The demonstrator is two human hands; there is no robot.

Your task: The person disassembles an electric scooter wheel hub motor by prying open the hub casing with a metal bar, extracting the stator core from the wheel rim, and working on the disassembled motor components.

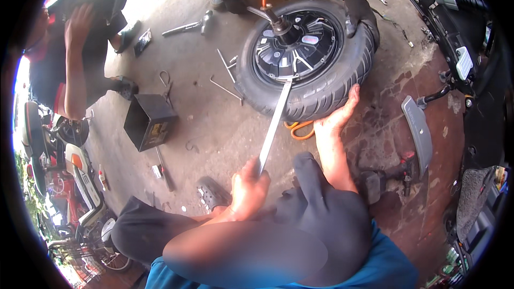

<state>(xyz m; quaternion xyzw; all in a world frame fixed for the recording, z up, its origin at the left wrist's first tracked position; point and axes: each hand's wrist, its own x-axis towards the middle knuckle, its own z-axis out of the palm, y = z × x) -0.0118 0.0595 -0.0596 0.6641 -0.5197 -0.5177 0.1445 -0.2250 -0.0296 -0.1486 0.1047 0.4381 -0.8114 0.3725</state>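
A wheel with a black tire (316, 99) and a dark hub motor (300, 56) stands tilted before me. My left hand (249, 190) is closed round a long flat silver tire lever (275, 120); its far tip meets the rim at the tire's near edge. With palm up, my right hand (336, 115) holds the tire's near right side from below, thumb against the tread; its other fingers are partly hidden underneath. A co-worker's gloved hand (360, 13) grips the tire's far right side. That person's other gloved hand (235, 0) is near a metal tool (259, 13) at the axle.
A hammer (190, 25), a bent rod (226, 90) and an open black box (150, 123) lie left on the floor. An orange cable (300, 129) runs under the tire. Another person (75, 59) is at far left. A grey curved panel (417, 134) and vehicle parts stand right.
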